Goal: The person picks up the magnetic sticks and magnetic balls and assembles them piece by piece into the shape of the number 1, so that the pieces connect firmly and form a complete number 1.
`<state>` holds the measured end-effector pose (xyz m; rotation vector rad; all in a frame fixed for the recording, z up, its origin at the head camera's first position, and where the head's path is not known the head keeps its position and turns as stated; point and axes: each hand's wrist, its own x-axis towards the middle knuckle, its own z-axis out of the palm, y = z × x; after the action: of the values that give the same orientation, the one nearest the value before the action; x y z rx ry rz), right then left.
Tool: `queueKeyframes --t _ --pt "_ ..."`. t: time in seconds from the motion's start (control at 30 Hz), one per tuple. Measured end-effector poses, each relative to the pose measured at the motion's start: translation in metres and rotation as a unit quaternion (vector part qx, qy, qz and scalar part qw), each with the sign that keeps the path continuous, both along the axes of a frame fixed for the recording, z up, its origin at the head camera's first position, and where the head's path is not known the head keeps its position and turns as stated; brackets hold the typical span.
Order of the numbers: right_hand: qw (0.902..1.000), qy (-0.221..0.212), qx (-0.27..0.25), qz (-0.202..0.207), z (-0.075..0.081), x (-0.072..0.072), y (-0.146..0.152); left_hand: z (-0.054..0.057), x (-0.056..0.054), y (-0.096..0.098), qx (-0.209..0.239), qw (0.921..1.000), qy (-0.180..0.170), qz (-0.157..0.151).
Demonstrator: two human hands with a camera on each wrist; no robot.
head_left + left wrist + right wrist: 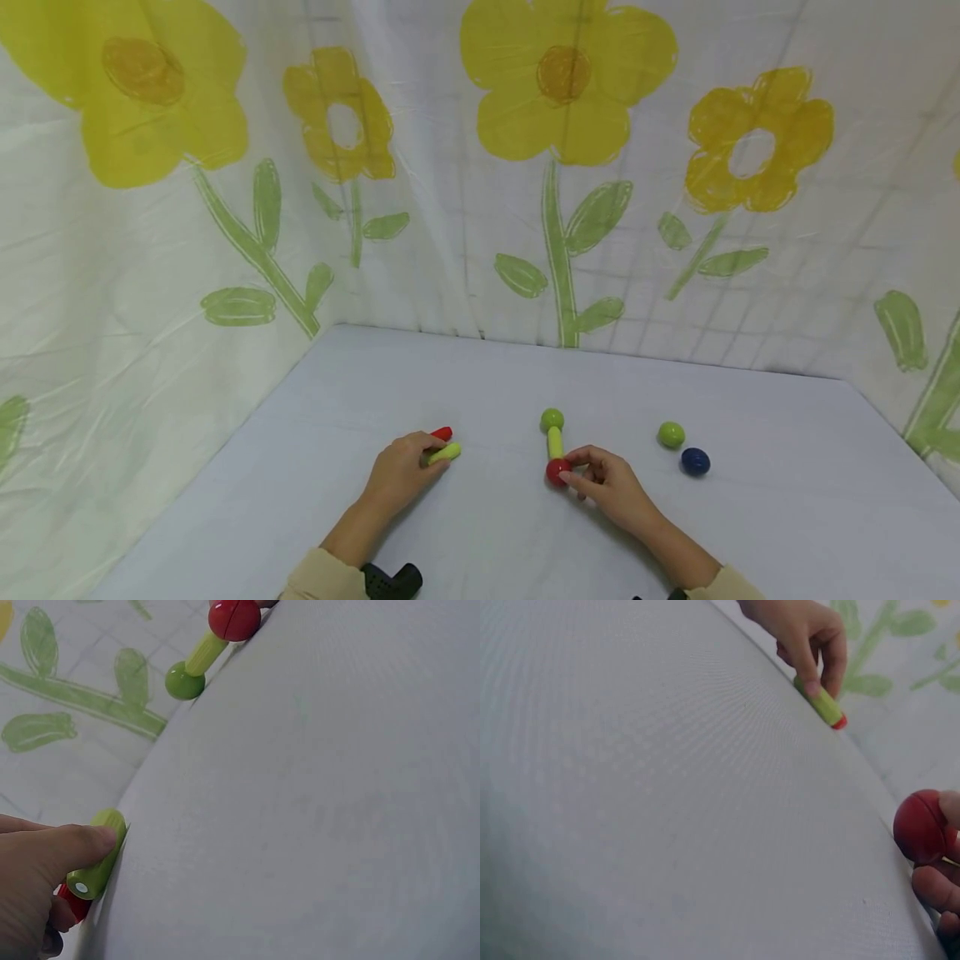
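Observation:
My left hand [401,473] pinches a yellow-green stick [447,453] between thumb and fingers, low over the table. Just behind that stick is a red stick [442,433], partly hidden by the fingers; in the left wrist view its red end [76,903] shows under the green one. With thumb and fingertips, my right hand [613,492] holds a red ball [557,472]. A second yellow-green stick [555,442] runs from this ball to a green ball [552,419], all in one line like a dumbbell lying on the table.
A loose green ball [671,434] and a dark blue ball [695,462] lie to the right of my right hand. The white table [420,375] ends at a curtain [435,208] with painted yellow flowers. Black straps with devices sit at the wrists.

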<state>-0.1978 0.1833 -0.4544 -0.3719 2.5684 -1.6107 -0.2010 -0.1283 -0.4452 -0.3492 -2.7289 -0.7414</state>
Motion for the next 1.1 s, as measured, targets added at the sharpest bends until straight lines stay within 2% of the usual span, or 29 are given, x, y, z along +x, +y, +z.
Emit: queueKeyframes --t 0.27,0.4,0.53,0.63,0.73,0.83,0.93,1.03,1.1 --pt "0.9999 0.013 -0.001 0.003 -0.001 0.000 0.000 -0.001 0.000 0.001 -0.006 1.0000 0.002 0.006" --pt "0.9999 0.012 -0.006 0.002 -0.001 0.000 0.000 -0.001 0.000 0.004 0.005 1.0000 0.000 -0.002" --pt "1.0000 0.004 -0.003 -0.001 -0.001 -0.001 0.000 0.001 -0.001 0.010 0.055 0.9983 0.010 -0.019" --pt "1.0000 0.004 0.002 -0.001 -0.001 -0.002 0.000 0.004 -0.002 0.015 0.125 0.9913 -0.015 -0.039" --pt "1.0000 0.002 -0.001 0.000 -0.001 -0.002 0.000 0.006 -0.004 0.022 0.214 0.9720 -0.078 -0.059" --pt "1.0000 -0.009 -0.001 -0.002 -0.002 -0.004 0.000 0.009 -0.003 0.030 0.304 0.9400 -0.142 -0.064" --pt "0.9999 -0.014 -0.002 -0.003 -0.001 -0.004 -0.001 0.011 -0.001 0.040 0.367 0.9099 -0.180 -0.068" --pt "1.0000 -0.008 -0.002 -0.003 0.000 -0.005 -0.001 0.014 0.002 0.050 0.400 0.8907 -0.201 -0.078" --pt "1.0000 -0.007 -0.003 -0.004 0.002 -0.005 -0.001 0.016 0.004 0.055 0.407 0.8832 -0.214 -0.092"
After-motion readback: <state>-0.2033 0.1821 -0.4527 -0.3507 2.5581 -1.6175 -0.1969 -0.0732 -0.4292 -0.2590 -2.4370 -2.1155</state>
